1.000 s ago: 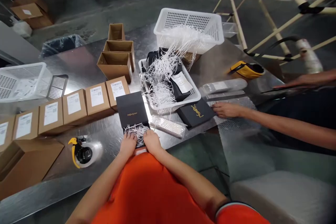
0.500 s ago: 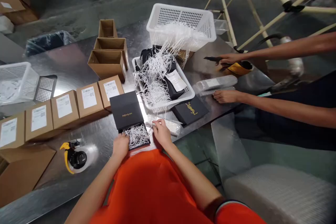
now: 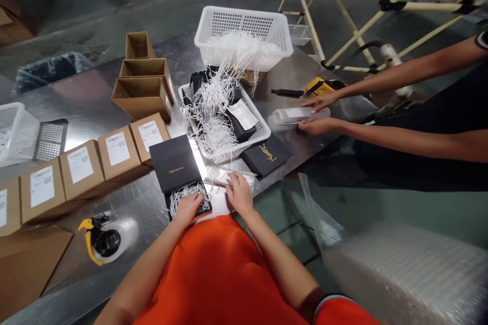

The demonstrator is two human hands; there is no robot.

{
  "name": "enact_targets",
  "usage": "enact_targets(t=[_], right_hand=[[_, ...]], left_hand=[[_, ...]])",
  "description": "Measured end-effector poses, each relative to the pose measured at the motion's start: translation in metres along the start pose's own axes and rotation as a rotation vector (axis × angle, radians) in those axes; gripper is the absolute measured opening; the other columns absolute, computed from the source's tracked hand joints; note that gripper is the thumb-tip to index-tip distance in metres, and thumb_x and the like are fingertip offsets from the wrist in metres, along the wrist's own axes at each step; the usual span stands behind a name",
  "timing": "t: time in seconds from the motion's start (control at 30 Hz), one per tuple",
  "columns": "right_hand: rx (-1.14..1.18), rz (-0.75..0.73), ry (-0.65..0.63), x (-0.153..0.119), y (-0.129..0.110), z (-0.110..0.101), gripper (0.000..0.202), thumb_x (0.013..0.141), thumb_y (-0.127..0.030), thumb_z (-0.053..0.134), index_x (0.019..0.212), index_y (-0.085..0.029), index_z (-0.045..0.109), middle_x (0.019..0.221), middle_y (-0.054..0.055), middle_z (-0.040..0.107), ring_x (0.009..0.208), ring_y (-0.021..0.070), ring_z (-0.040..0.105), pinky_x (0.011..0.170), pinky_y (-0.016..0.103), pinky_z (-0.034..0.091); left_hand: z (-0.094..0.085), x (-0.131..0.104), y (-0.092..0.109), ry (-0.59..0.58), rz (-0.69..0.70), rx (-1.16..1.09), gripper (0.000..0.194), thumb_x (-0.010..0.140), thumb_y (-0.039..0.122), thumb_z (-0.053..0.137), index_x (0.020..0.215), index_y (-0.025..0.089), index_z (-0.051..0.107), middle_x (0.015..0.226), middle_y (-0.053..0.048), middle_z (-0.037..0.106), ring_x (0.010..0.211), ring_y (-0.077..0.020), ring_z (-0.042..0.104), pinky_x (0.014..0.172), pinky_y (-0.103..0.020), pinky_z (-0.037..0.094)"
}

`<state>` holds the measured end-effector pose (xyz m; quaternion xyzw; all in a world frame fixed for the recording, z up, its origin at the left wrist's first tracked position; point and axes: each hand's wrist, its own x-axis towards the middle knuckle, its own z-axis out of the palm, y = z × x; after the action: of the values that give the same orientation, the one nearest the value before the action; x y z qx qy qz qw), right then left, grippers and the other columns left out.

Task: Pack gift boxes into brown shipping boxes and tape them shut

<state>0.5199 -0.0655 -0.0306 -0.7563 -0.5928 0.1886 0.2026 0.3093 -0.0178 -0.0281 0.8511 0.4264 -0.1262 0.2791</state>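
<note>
An open black gift box [image 3: 176, 168] lies in front of me with its lid raised. White shredded paper [image 3: 179, 197] fills its base. My left hand [image 3: 189, 208] rests on this paper, fingers stretched out and holding nothing. Just right of the box lies a bubble-wrapped packet [image 3: 217, 175]. My right hand [image 3: 239, 194] grips its near side, with the fingers over the top. Behind the packet, a white basket [image 3: 263, 134] holds black boxes and more shredded paper. A closed black box [image 3: 267, 156] with a gold logo sits right of the packet.
Labelled cartons [image 3: 118, 150] line the left, with open cartons [image 3: 139, 94] behind. A tape dispenser [image 3: 102, 241] lies front left. A larger white basket [image 3: 244, 58] stands at the back. A co-worker's hands [image 3: 318, 124] hold a wrapped packet [image 3: 290, 116] at right.
My left hand has moved from the box's left edge onto the shredded paper. My right hand has shifted onto the packet. The co-worker has put down a dark tool and now holds a packet.
</note>
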Motion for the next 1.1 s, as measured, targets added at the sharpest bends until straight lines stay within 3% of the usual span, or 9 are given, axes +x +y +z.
enact_targets(t=[0.13, 0.27, 0.43, 0.53, 0.67, 0.73, 0.83, 0.93, 1.1], right_hand=[[-0.236, -0.098, -0.146, 0.016, 0.027, -0.009, 0.043, 0.077, -0.018, 0.062, 0.119, -0.011, 0.056, 0.141, 0.020, 0.044, 0.131, 0.0349, 0.037, 0.110, 0.049, 0.025], [-0.318, -0.152, -0.281, 0.027, 0.043, -0.008, 0.048, 0.074, -0.014, 0.061, 0.121, -0.016, 0.054, 0.134, 0.017, 0.052, 0.126, 0.0300, 0.041, 0.110, 0.048, 0.020], [-0.375, -0.126, -0.277, 0.008, 0.056, -0.023, 0.050, 0.073, -0.018, 0.060, 0.122, -0.016, 0.054, 0.127, 0.016, 0.057, 0.117, 0.0303, 0.048, 0.106, 0.048, 0.022], [-0.402, -0.110, -0.277, -0.015, 0.068, -0.042, 0.048, 0.071, -0.018, 0.059, 0.119, -0.018, 0.057, 0.123, 0.014, 0.060, 0.113, 0.0294, 0.050, 0.104, 0.045, 0.024], [-0.402, -0.100, -0.252, -0.045, 0.081, -0.066, 0.050, 0.069, -0.016, 0.057, 0.118, -0.020, 0.057, 0.124, 0.013, 0.061, 0.114, 0.0294, 0.050, 0.104, 0.046, 0.023], [-0.377, -0.097, -0.236, -0.055, 0.082, -0.074, 0.048, 0.069, -0.018, 0.056, 0.117, -0.020, 0.058, 0.123, 0.012, 0.062, 0.112, 0.0287, 0.051, 0.101, 0.043, 0.028], [-0.357, -0.062, -0.200, -0.063, 0.082, -0.078, 0.047, 0.069, -0.020, 0.055, 0.116, -0.019, 0.060, 0.120, 0.011, 0.063, 0.109, 0.0278, 0.054, 0.094, 0.039, 0.035], [-0.334, 0.013, -0.150, -0.069, 0.088, -0.075, 0.048, 0.070, -0.022, 0.055, 0.117, -0.018, 0.059, 0.121, 0.011, 0.064, 0.110, 0.0280, 0.055, 0.092, 0.038, 0.038], [-0.231, 0.157, -0.114, -0.082, 0.108, -0.075, 0.052, 0.069, -0.029, 0.057, 0.120, -0.019, 0.056, 0.121, 0.011, 0.064, 0.111, 0.0293, 0.057, 0.090, 0.040, 0.042]], left_hand=[[-0.006, -0.006, -0.011, -0.062, -0.139, 0.129, 0.033, 0.084, 0.004, 0.038, 0.089, 0.010, 0.070, 0.100, -0.019, 0.068, 0.100, -0.0292, 0.061, 0.087, -0.041, 0.043], [-0.022, -0.012, -0.002, -0.053, -0.182, 0.152, 0.034, 0.083, 0.003, 0.038, 0.088, 0.011, 0.071, 0.098, -0.018, 0.068, 0.099, -0.0284, 0.062, 0.084, -0.039, 0.045], [-0.037, -0.005, 0.029, 0.018, -0.090, 0.053, 0.031, 0.086, 0.011, 0.041, 0.105, 0.016, 0.065, 0.109, -0.014, 0.063, 0.106, -0.0277, 0.058, 0.089, -0.037, 0.043], [-0.034, 0.011, 0.043, -0.005, -0.051, -0.044, 0.040, 0.079, 0.016, 0.058, 0.119, 0.019, 0.058, 0.122, -0.013, 0.060, 0.105, -0.0268, 0.060, 0.089, -0.035, 0.045], [-0.026, 0.043, 0.051, 0.007, -0.144, -0.187, 0.051, 0.084, 0.017, 0.049, 0.135, 0.015, 0.043, 0.136, -0.021, 0.052, 0.102, -0.0274, 0.063, 0.083, -0.037, 0.047], [-0.027, 0.060, 0.051, 0.009, -0.200, -0.275, 0.047, 0.084, 0.017, 0.049, 0.130, 0.011, 0.047, 0.124, -0.022, 0.060, 0.099, -0.0276, 0.064, 0.081, -0.037, 0.047], [-0.037, 0.073, 0.046, -0.024, -0.211, -0.436, 0.023, 0.079, 0.015, 0.052, 0.098, 0.012, 0.064, 0.088, -0.012, 0.071, 0.083, -0.0221, 0.066, 0.073, -0.031, 0.047], [-0.047, 0.057, 0.032, 0.013, -0.172, -0.611, 0.012, 0.076, 0.019, 0.053, 0.080, 0.017, 0.065, 0.075, -0.003, 0.067, 0.072, -0.0146, 0.062, 0.067, -0.024, 0.045], [-0.040, -0.017, -0.016, 0.094, -0.274, -0.872, 0.029, 0.070, 0.045, 0.054, 0.077, 0.018, 0.061, 0.058, 0.003, 0.055, 0.046, -0.0108, 0.047, 0.047, -0.024, 0.037]])
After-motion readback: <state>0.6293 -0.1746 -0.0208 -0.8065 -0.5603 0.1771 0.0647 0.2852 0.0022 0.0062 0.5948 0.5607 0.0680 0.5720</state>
